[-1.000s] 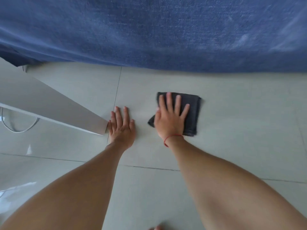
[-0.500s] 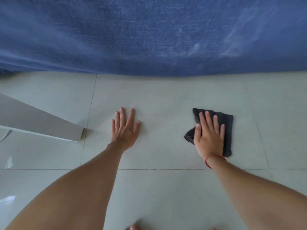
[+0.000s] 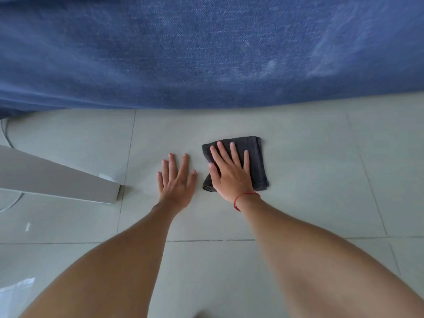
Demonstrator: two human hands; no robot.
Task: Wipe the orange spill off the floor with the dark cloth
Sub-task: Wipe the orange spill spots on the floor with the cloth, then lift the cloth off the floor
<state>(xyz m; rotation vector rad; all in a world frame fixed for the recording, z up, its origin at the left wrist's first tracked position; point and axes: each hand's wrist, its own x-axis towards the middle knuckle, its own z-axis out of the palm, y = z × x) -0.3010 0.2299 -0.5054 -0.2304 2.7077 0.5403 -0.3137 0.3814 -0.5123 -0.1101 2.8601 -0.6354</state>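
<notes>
Far across the scene, a wide blue fabric [image 3: 206, 49] hanging down to the pale tiled floor [image 3: 309, 180]. At left, a slanted grey panel [image 3: 57, 180]. Near centre, left hand [image 3: 175, 183] flat on bare tile, fingers spread. Just to its right, right hand [image 3: 231, 176], fingers splayed, pressing flat on the folded dark cloth [image 3: 258, 161]. At that wrist, a red string [image 3: 243, 196].

Pale tiled floor [image 3: 298, 203] under dark cloth [image 3: 254, 157]
</notes>
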